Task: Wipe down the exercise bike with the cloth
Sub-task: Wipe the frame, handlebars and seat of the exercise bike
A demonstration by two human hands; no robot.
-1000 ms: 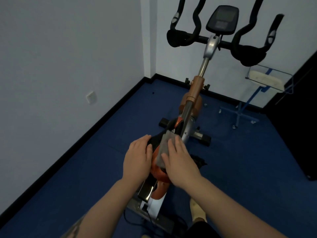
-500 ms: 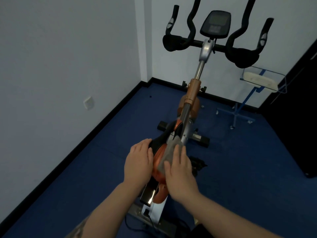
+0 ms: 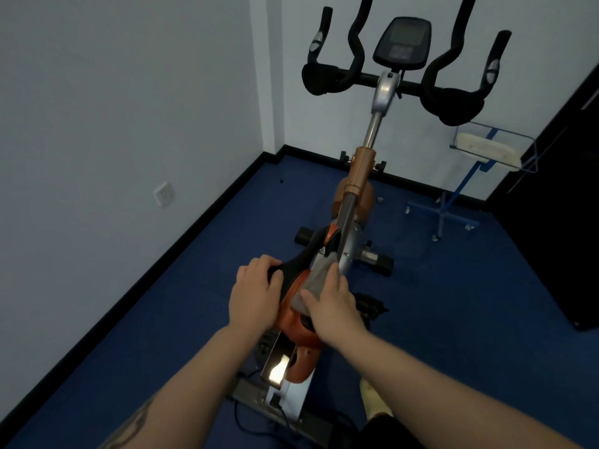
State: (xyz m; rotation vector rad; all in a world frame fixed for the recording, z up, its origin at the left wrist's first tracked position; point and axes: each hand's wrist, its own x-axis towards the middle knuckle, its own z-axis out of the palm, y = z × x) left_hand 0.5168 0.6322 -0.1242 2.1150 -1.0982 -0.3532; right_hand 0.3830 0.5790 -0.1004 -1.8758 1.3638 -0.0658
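Observation:
The exercise bike stands in front of me, with an orange body, a silver post, black handlebars and a console at the top. My right hand presses a grey cloth flat onto the orange frame near the base of the silver post. My left hand rests on the black saddle at the left side of the frame, with its fingers curved over the edge. Both hands hide part of the frame beneath them.
A blue stand with a clear tray holding a pale object stands at the back right. A black cabinet fills the right side. White walls meet at the corner behind the bike. A wall socket is at the left. The floor is blue.
My right hand has slid the cloth a little back along the orange frame towards me. The view has shifted slightly, and my left hand stays on the saddle.

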